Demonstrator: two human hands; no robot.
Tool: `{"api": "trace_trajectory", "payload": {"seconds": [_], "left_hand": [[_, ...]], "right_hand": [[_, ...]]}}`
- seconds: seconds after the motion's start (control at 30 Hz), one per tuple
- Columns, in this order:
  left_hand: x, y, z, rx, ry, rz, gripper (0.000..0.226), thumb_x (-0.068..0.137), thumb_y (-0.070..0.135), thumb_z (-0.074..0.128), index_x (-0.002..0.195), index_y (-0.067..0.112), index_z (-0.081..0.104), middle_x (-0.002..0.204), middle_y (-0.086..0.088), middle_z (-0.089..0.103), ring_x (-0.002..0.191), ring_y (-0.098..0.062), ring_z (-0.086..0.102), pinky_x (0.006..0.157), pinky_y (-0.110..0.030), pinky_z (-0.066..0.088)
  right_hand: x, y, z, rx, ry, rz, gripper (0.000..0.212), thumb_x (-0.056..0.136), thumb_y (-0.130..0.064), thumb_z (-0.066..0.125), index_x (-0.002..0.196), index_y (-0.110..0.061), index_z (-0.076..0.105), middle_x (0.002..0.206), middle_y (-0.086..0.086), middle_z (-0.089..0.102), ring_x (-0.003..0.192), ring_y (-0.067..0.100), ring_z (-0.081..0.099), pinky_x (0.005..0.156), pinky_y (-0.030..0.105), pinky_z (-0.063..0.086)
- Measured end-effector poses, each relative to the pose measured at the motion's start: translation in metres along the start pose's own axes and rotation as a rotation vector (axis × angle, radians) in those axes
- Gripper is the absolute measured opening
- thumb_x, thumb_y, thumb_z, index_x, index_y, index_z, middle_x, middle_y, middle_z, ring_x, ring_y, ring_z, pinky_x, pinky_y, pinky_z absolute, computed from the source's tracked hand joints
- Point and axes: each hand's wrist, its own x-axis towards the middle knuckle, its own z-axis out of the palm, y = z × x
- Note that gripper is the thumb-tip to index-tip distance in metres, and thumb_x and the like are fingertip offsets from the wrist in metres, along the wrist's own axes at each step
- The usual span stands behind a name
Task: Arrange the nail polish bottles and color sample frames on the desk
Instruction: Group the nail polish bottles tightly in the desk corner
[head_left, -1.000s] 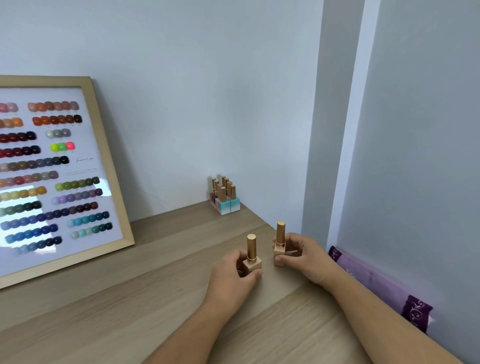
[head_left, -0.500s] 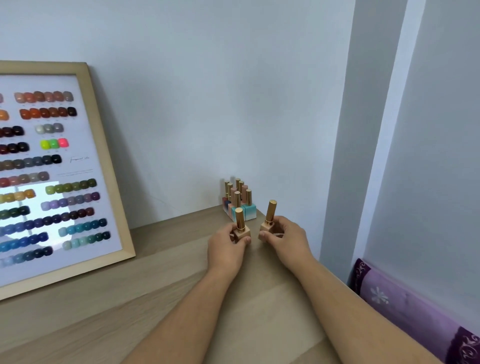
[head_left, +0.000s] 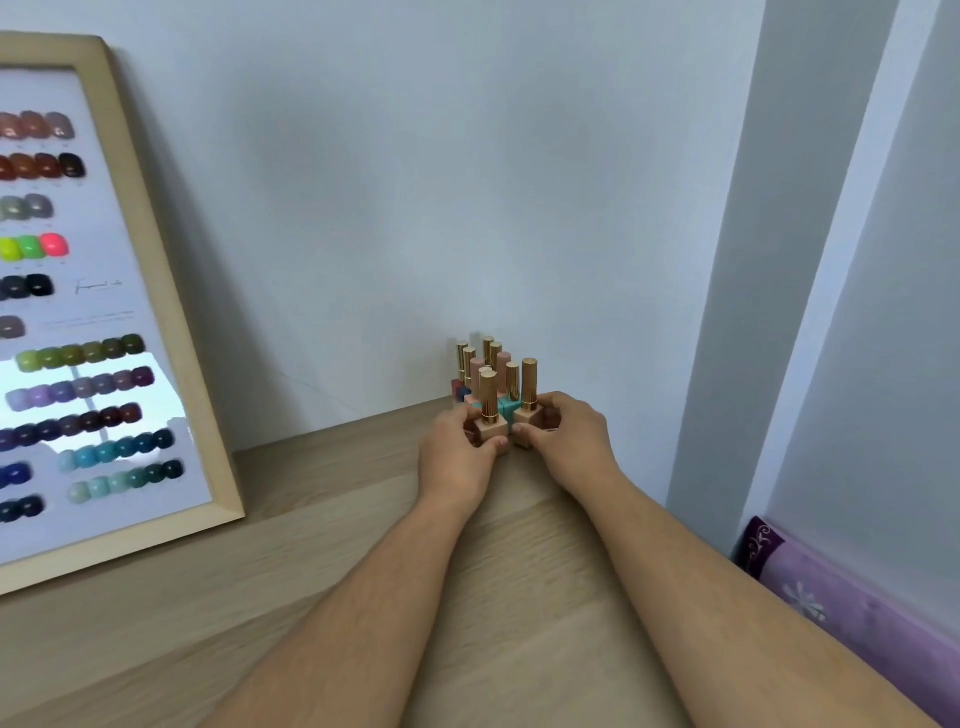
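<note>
Each hand, left (head_left: 457, 457) and right (head_left: 569, 441), is clamped on a small beige square gold-capped polish bottle (head_left: 491, 428) (glass, likely top-heavy), best held low at its base.

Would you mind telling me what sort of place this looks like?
Probably a nail salon or manicure workspace: a framed colour sample chart leans on the wall, and gold-capped nail polish bottles cluster on a wooden desk.
</note>
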Motion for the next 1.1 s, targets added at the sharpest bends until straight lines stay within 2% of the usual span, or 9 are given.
{"api": "trace_trajectory", "payload": {"seconds": [0.13, 0.3, 0.43, 0.53, 0.67, 0.83, 1.1], "left_hand": [[-0.003, -0.001, -0.002, -0.047, 0.053, -0.011, 0.037, 0.067, 0.017, 0.081, 0.093, 0.022, 0.056, 0.085, -0.001, 0.064, 0.077, -0.016, 0.060, 0.073, -0.033, 0.053], [-0.002, -0.002, -0.002, -0.054, 0.061, -0.040, 0.039, 0.068, 0.018, 0.081, 0.089, 0.024, 0.049, 0.078, 0.005, 0.055, 0.072, -0.013, 0.057, 0.065, -0.025, 0.049], [0.001, -0.001, 0.000, -0.029, 0.054, -0.056, 0.040, 0.069, 0.016, 0.080, 0.091, 0.023, 0.048, 0.083, 0.001, 0.058, 0.079, -0.017, 0.060, 0.070, -0.030, 0.051], [0.002, 0.000, 0.001, -0.013, 0.062, -0.065, 0.038, 0.070, 0.016, 0.079, 0.090, 0.023, 0.048, 0.079, 0.005, 0.056, 0.081, -0.018, 0.061, 0.072, -0.031, 0.049], [0.004, 0.000, 0.002, -0.007, 0.064, -0.084, 0.037, 0.069, 0.016, 0.080, 0.090, 0.021, 0.049, 0.080, 0.004, 0.058, 0.081, -0.019, 0.062, 0.076, -0.034, 0.051], [0.005, 0.000, 0.003, 0.003, 0.070, -0.088, 0.036, 0.069, 0.019, 0.080, 0.088, 0.022, 0.051, 0.079, 0.007, 0.057, 0.079, -0.016, 0.059, 0.070, -0.028, 0.045], [0.011, 0.000, 0.006, 0.003, 0.078, -0.099, 0.036, 0.069, 0.019, 0.081, 0.088, 0.020, 0.051, 0.087, 0.003, 0.060, 0.083, -0.017, 0.060, 0.075, -0.031, 0.050]], "right_hand": [[-0.004, -0.001, -0.002, 0.024, -0.019, 0.015, 0.048, 0.067, -0.020, 0.081, 0.111, -0.014, 0.063, 0.099, 0.002, 0.068, 0.088, 0.014, 0.061, 0.076, 0.019, 0.042], [-0.006, 0.000, -0.006, 0.005, -0.066, 0.040, 0.053, 0.068, -0.017, 0.080, 0.117, -0.015, 0.061, 0.108, 0.003, 0.067, 0.086, 0.009, 0.057, 0.077, 0.018, 0.040], [-0.004, -0.002, -0.005, -0.008, -0.060, 0.036, 0.054, 0.070, -0.014, 0.078, 0.120, -0.014, 0.060, 0.109, 0.005, 0.067, 0.085, 0.009, 0.056, 0.078, 0.018, 0.040], [-0.001, -0.003, -0.003, -0.016, -0.054, 0.035, 0.051, 0.073, -0.011, 0.075, 0.121, -0.013, 0.059, 0.112, 0.007, 0.067, 0.086, 0.010, 0.058, 0.082, 0.018, 0.040], [0.000, -0.002, -0.002, -0.036, -0.061, 0.021, 0.044, 0.079, -0.009, 0.069, 0.121, -0.013, 0.059, 0.116, 0.008, 0.065, 0.093, 0.014, 0.061, 0.084, 0.018, 0.040], [0.002, -0.003, -0.001, -0.055, -0.077, 0.000, 0.040, 0.082, -0.009, 0.065, 0.121, -0.014, 0.060, 0.118, 0.008, 0.065, 0.100, 0.017, 0.062, 0.086, 0.018, 0.039], [0.006, -0.003, -0.001, -0.062, -0.087, -0.017, 0.038, 0.083, -0.008, 0.063, 0.120, -0.014, 0.060, 0.118, 0.008, 0.064, 0.098, 0.016, 0.061, 0.086, 0.020, 0.040]]}}
